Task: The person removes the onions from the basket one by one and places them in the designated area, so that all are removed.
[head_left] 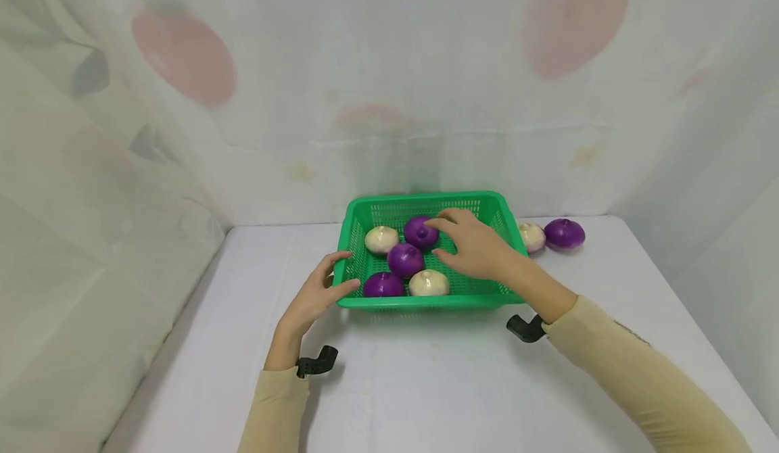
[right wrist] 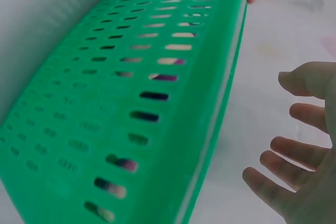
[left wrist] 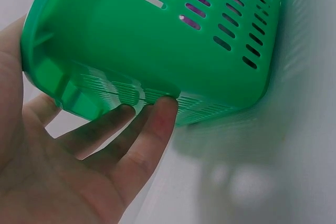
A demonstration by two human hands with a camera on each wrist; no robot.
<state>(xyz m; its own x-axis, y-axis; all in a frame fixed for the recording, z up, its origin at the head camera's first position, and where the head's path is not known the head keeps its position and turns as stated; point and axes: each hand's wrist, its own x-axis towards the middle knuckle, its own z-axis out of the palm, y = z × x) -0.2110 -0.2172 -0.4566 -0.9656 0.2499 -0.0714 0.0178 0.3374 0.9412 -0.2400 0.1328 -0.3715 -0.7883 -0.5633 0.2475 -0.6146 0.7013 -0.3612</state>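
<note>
My left hand (head_left: pixel 313 297) holds the left end of a green plastic basket (head_left: pixel 426 301), thumb over the rim and fingers along the outer wall. Its fingers (left wrist: pixel 142 156) touch that slotted wall in the left wrist view. Over the basket's right half hovers my right hand (head_left: pixel 475 243), fingers spread and loosely bent, holding nothing in the right wrist view. A purple onion-shaped vegetable (head_left: pixel 420 234) lies nearest its fingertips; whether they touch is unclear. Several more lie inside, among them a purple one (head_left: pixel 406 261), a cream one (head_left: pixel 381 240) and another cream one (head_left: pixel 429 283).
Beyond the basket's right end, a cream onion-shaped vegetable (head_left: pixel 532 238) and a purple one (head_left: pixel 564 234) lie side by side on the white-covered table (head_left: pixel 414 385). Patterned white cloth (head_left: pixel 292 101) rises behind the table and along both sides.
</note>
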